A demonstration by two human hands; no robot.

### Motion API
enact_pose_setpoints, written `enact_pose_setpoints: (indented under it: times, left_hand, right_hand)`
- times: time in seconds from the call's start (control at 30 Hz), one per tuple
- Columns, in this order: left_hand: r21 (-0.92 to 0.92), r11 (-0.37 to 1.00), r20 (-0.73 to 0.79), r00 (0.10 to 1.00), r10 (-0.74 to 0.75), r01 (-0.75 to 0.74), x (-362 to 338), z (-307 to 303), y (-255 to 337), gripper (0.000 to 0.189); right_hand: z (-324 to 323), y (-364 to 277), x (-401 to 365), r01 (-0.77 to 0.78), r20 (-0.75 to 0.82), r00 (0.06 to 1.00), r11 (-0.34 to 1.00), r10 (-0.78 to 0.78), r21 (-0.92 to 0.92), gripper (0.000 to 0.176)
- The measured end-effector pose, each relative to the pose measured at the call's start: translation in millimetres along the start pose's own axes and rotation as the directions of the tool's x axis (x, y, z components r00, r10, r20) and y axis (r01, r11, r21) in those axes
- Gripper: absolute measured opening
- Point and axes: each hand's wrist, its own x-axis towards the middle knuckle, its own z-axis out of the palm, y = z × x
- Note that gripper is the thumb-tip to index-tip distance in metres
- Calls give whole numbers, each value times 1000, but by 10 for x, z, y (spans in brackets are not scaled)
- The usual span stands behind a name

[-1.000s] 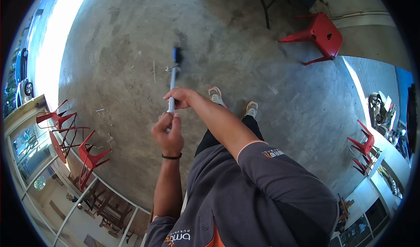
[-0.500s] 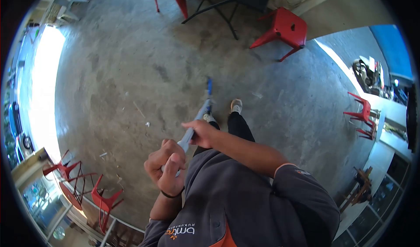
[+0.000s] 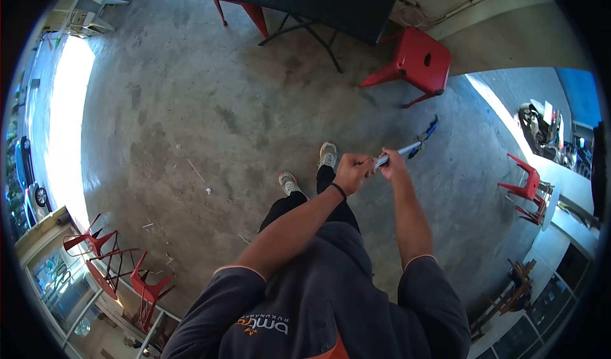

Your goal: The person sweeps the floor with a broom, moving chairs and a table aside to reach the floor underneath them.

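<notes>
A pale stick-like handle (image 3: 407, 148) runs out from my two hands to the upper right. At its far end is a blue and dark head (image 3: 431, 130), low over the concrete floor; whether it touches cannot be made out. My right hand (image 3: 393, 164) is closed round the handle. My left hand (image 3: 355, 173), with a dark band at its wrist, is closed at the near end of the same handle, just left of my right hand.
A black table (image 3: 312, 0) stands at the top, with a red stool (image 3: 425, 60) at its right. Red chairs stand at lower left (image 3: 149, 289) and far right (image 3: 527, 184). Small litter (image 3: 208, 191) lies on the floor (image 3: 159, 104) at left.
Both hands and the handle have swung to the right, and the blue head has moved from ahead of the feet to the right. The table and stool appear nearer. My feet have shifted.
</notes>
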Motion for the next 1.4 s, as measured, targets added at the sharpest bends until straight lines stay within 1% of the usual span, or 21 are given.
enact_pose_setpoints:
  times: [0.07,0.17,0.2,0.23,0.27,0.3,0.4,0.5,0.57,0.67,0.77,0.87,0.9,0.97,1.03,1.1,1.17,1.27,1.33,1.37,1.4]
  left_hand:
    - [62,998,-74,997,24,-19,198,-148,20,28]
    - [212,977,-109,992,55,-31,160,-453,196,28]
    - [273,961,-120,990,76,-41,82,-641,293,29]
    - [294,950,-156,975,160,-109,-6,-871,328,29]
    - [322,931,-194,950,243,-172,-133,-1123,367,29]
    - [247,953,-276,930,242,-174,-309,-1358,530,31]
    - [196,977,-543,820,181,-86,-855,-1940,1076,29]
    - [239,941,-631,699,338,-239,-1247,-2433,1361,31]
    - [268,911,-671,618,410,-313,-1492,-2714,1500,32]
    - [402,903,-736,533,417,-150,-1794,-2975,1706,37]
    - [554,830,-741,490,459,62,-1939,-3075,1859,35]
    - [706,704,-632,513,580,74,-2062,-3141,2121,32]
    - [734,678,-539,575,616,-39,-2134,-3159,2251,27]
    - [744,613,-331,650,684,-266,-2303,-3157,2520,21]
    - [670,649,-131,804,580,-359,-2449,-3117,2737,24]
    - [619,663,70,871,486,-420,-2516,-3080,2767,26]
    - [600,659,229,886,402,-454,-2509,-2978,2660,26]
    - [574,619,392,844,366,-535,-2372,-2709,2311,26]
    - [529,614,438,809,393,-585,-2253,-2483,2096,26]
    - [508,609,462,789,404,-609,-2207,-2408,1993,26]
    - [550,603,524,801,290,-578,-2180,-2358,1888,23]
  right_hand:
    - [75,2,342,-78,-38,996,997,77,-18,8]
    - [349,367,779,-224,95,967,965,238,-136,8]
    - [600,514,720,-264,124,952,956,280,-132,8]
    - [944,697,619,-304,157,933,944,322,-131,8]
    - [1243,907,570,-298,245,907,933,342,-201,9]
    - [1542,1146,506,-287,329,870,920,367,-267,11]
    - [2525,1850,195,-358,320,790,816,524,-453,18]
    - [3357,2439,-156,-346,383,682,736,623,-582,19]
    - [3836,2724,-485,-311,333,685,673,648,-671,19]
    - [4320,3334,-645,-318,346,543,569,765,-759,20]
    - [4712,3672,-896,-335,296,371,424,880,-841,20]
    - [4901,3911,-1322,-288,335,428,478,840,-830,19]
    - [4907,3898,-1511,-300,362,436,512,824,-805,19]
    - [4862,3794,-1915,-321,412,450,574,792,-753,20]
    - [4762,3539,-2246,-306,392,500,581,772,-754,18]
    - [4583,3347,-2334,-257,382,574,602,725,-756,20]
    - [4392,3146,-2289,-232,335,665,611,667,-757,21]
    - [3971,2866,-2108,-223,233,819,666,524,-711,21]
    - [3659,2601,-2050,-258,145,870,686,471,-681,29]
    - [3526,2453,-2067,-316,80,872,680,483,-661,32]
    - [3375,2341,-2050,-387,30,849,658,528,-646,32]
